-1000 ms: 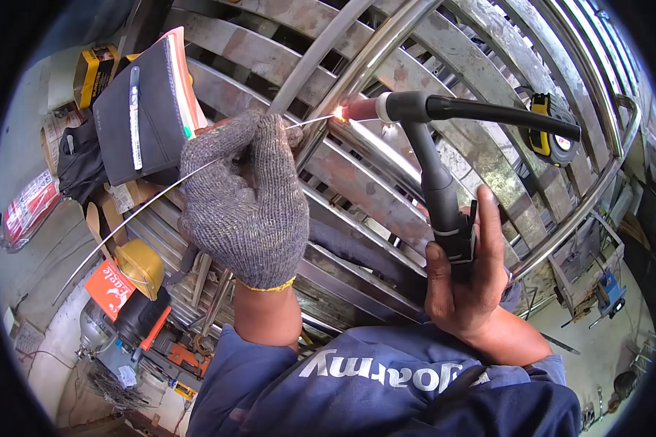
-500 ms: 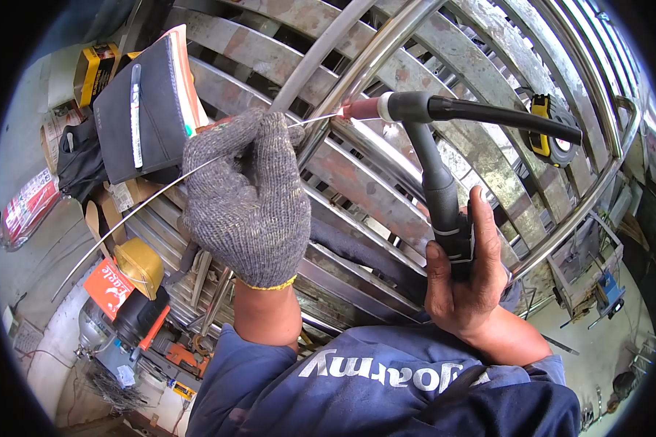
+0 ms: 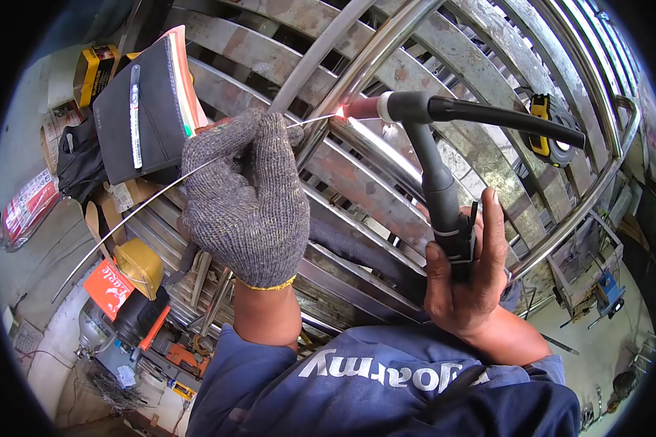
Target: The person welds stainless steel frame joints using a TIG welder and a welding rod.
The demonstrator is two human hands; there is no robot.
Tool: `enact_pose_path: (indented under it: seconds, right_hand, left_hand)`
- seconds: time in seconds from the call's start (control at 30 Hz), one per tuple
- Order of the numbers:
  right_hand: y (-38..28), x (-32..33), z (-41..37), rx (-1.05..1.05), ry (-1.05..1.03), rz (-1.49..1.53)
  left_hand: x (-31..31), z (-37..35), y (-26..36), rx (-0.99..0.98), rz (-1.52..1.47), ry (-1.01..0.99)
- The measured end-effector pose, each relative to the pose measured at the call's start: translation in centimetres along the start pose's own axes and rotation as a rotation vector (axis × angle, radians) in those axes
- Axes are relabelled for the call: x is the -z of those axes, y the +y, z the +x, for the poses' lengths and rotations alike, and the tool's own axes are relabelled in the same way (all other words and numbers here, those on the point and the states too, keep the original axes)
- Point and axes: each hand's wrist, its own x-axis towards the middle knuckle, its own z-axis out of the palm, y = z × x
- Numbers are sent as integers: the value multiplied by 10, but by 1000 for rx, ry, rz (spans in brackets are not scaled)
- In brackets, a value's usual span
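Observation:
My left hand (image 3: pixel 244 197), in a grey knitted glove, pinches a long thin metal rod (image 3: pixel 142 206). The rod's tip meets a bright glow at the nozzle of a welding torch (image 3: pixel 439 186), at a joint of the shiny metal tubes (image 3: pixel 368 62). The bare fingers of my right hand (image 3: pixel 470 269) are wrapped round the torch's dark handle, with one finger raised along it. From the torch head a black hose-like part runs right, over a yellow and black tape measure (image 3: pixel 550 131).
Slatted metal frame (image 3: pixel 481 124) spans the work area. Left of my gloved hand lies a dark notebook (image 3: pixel 142 109) with a pen on it. Further down left are a yellow cup-like object (image 3: pixel 140 266), an orange box (image 3: pixel 109 289) and tools. A blue clamp (image 3: pixel 609 293) is at right.
The glow at the torch tip has grown brighter and lights the tube. A finger of my right hand has shifted slightly on the handle. My left hand is almost unmoved.

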Motion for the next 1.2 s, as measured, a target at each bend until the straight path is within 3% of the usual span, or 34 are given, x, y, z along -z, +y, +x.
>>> enact_pose_path:
  seconds: [0.37, 0.47, 0.57, 0.67, 0.93, 1.13, 1.2]
  right_hand:
    - [0, 2, 2, 49, -50, -29]
    - [-7, 5, 7, 25, -68, -107]
    - [-10, 4, 7, 1, -54, -141]
    - [4, -7, -3, 6, 40, 99]
    - [-3, -1, 2, 59, -5, -87]
    - [0, 0, 3, 71, -39, -11]
    - [-7, 7, 9, 55, -104, -115]
  left_hand:
    - [0, -3, -6, 25, -46, 3]
    - [-1, -2, -11, -47, -135, 12]
    - [-2, -3, -7, 16, -94, 29]
    - [0, 0, -2, -53, 27, 1]
    - [-2, -1, -2, 21, -95, 6]
    - [-2, -2, -3, 41, -130, -3]
    - [3, -1, -5, -5, 14, -10]
